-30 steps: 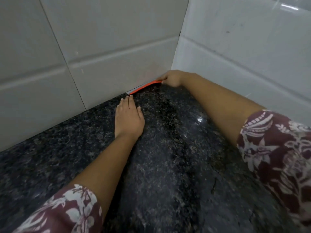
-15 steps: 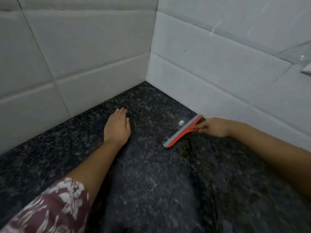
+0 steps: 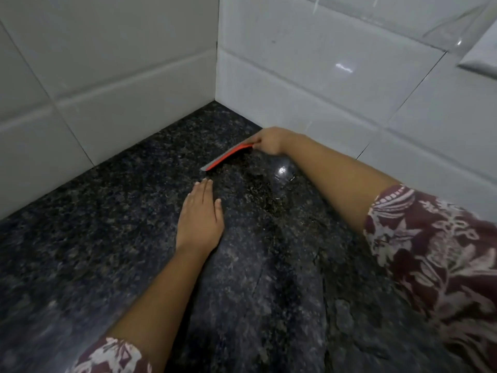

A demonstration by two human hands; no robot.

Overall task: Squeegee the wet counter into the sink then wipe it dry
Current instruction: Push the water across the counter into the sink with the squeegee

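Right hand (image 3: 270,141) grips orange squeegee (image 3: 227,157), blade on wet dark granite bench (image 3: 80,238) near tiled corner (image 3: 216,76). Left hand (image 3: 200,216) flat, palm down, just beside blade tip.

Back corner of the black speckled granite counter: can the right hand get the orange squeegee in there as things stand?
Probably yes. The right hand holds the orange squeegee just short of the back corner of the counter, and nothing lies between. The left hand rests flat nearer the camera, out of the path.

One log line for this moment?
right hand grips squeegee | blade on counter | left hand flat | sink unseen
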